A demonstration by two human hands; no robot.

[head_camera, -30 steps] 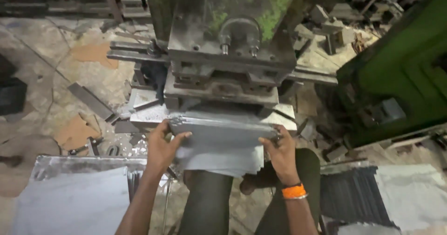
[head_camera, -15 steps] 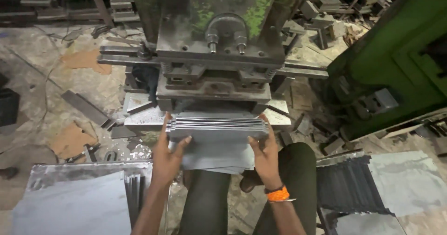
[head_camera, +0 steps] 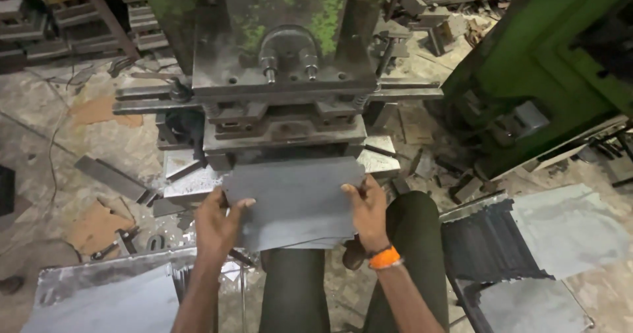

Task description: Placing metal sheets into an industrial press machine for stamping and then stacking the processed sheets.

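Grimy concrete floor, stained and cracked, spreads around a heavy press of dark, oily steel with patches of flaking green paint on its upper body. No package, label or sign can be made out anywhere. Both hands hold a flat grey metal sheet, matte and smooth with straight-cut edges, lying level with its far edge at the mouth of the press. The left hand clamps the sheet's near-left corner, thumb on top and fingers curled under; the right hand pinches the right edge the same way, an orange wristband just behind it. Directly beyond the grip, two bolts under a curved steel bracket stand on the press head. Below the grip are the person's dark green trousers. To the left of the left hand lies a shiny, scuffed sheet stack; right of the right hand sits a pile of dark ribbed pieces beside pale grey sheets. Further right stands a green-painted machine.
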